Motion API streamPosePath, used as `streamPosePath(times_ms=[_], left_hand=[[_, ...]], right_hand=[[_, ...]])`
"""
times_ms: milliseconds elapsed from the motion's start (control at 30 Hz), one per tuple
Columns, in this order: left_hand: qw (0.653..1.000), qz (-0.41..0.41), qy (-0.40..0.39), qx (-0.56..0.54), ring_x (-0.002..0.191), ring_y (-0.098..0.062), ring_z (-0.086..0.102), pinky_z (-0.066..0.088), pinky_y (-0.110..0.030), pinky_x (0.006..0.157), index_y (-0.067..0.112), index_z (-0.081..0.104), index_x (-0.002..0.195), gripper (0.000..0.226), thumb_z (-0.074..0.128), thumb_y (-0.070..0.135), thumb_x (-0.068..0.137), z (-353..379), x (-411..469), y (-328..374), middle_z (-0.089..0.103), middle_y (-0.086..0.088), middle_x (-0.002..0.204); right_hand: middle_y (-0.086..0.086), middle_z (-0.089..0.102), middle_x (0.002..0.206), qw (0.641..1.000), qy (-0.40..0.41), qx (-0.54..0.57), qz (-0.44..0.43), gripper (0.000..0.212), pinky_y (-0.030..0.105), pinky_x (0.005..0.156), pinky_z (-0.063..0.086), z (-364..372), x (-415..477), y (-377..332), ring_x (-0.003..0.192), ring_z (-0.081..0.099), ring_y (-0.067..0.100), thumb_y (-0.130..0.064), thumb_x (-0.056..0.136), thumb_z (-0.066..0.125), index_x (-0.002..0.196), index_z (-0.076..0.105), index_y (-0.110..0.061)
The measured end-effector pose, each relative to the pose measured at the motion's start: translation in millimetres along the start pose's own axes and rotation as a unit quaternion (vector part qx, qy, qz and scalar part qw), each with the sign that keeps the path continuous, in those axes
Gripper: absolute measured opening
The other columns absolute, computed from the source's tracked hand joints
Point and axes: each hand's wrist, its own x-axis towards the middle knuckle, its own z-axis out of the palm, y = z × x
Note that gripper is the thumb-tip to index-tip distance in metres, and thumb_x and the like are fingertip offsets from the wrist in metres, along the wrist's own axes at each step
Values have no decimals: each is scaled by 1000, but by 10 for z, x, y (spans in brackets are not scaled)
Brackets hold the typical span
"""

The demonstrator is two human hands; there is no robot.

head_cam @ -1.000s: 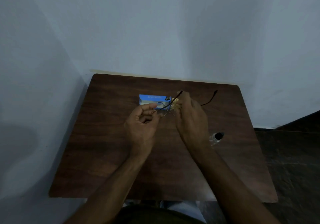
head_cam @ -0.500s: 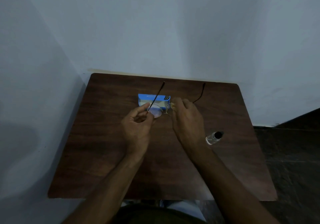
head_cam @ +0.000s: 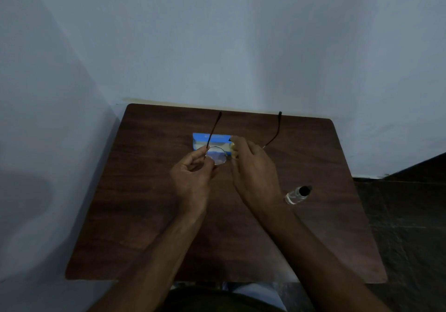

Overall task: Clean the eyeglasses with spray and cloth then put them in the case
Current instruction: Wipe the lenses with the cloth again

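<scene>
Thin-rimmed eyeglasses (head_cam: pixel 217 155) are held above the middle of the brown table (head_cam: pixel 144 203), both dark temples pointing away toward the wall. My left hand (head_cam: pixel 193 178) pinches the frame at the left lens hinge. My right hand (head_cam: pixel 253 166) pinches a small pale yellow cloth (head_cam: pixel 233 152) against the right lens, which the hand hides. Behind the glasses a blue case (head_cam: pixel 211 138) lies on the table. A small clear spray bottle (head_cam: pixel 297 195) with a black cap lies on its side to the right of my right forearm.
The table stands in a corner, with pale walls (head_cam: pixel 217 46) behind it and to its left. A dark floor (head_cam: pixel 410 215) lies to the right.
The glasses have turned so both temples now point straight away toward the wall. Both hands stayed above the table's middle, and the right hand keeps the cloth on the right lens.
</scene>
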Motion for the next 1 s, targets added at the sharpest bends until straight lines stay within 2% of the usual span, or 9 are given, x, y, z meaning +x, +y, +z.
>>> streamPosePath(times_ms=[133,233,367,467,600,733,800,933,1000], left_hand=[[998,-28,1,-54,76,-16,77,66,-32,74,6,76,120,31,67,-8,95,-12,-1,49,78,-7,83],[995,-58,0,-77,84,-21,75,66,-31,74,5,75,121,30,66,-8,96,26,-5,58,71,-13,90],[988,-104,11,-112,94,-31,72,65,-28,71,11,77,114,28,65,-7,96,9,32,39,68,-18,99],[990,-102,11,-97,93,-29,77,65,-28,72,11,76,113,28,66,-8,95,10,-28,35,73,-15,94],[998,-41,1,-52,78,-20,76,66,-38,79,15,78,112,30,73,-5,91,54,-97,45,79,-8,84],[999,46,-8,19,90,-20,79,65,-44,86,16,78,117,32,78,0,89,11,-134,34,81,-5,99],[995,81,-24,47,93,-18,78,65,-42,87,13,77,122,36,78,0,89,-9,-157,35,79,-1,104],[965,210,-44,152,88,-14,74,64,-35,84,19,75,127,46,76,-4,87,-95,-151,67,73,3,100],[951,255,-54,168,87,-13,72,62,-27,83,14,74,128,49,77,-8,84,-145,-137,78,73,0,100]], right_hand=[[12,66,119,998,39,-35,-26,53,37,74,57,36,-59,127,99,64,29,4,83,72,134,61,-7],[13,66,122,996,71,-48,-6,67,35,72,54,28,5,215,100,64,30,12,74,73,137,59,-5],[9,68,116,996,45,-33,-63,58,35,68,53,78,-85,143,94,60,26,6,80,72,135,60,-7],[6,69,112,997,64,-48,-12,49,31,67,47,34,6,225,92,60,24,-2,84,74,131,62,-10],[10,69,111,997,48,-52,-24,44,33,67,47,51,37,90,93,63,30,-5,84,73,127,64,-7],[11,68,118,998,52,-18,38,44,28,73,38,-14,102,127,101,63,29,-9,90,69,133,60,-11],[8,66,119,998,41,-23,43,44,29,76,39,-31,121,116,104,62,28,-14,92,62,136,57,-14],[0,69,119,990,16,138,25,51,36,88,54,-93,0,-134,107,64,19,-30,91,52,142,55,-23],[-9,73,113,975,51,216,19,49,41,87,58,-88,21,-108,103,69,16,-14,93,64,140,55,-23]])
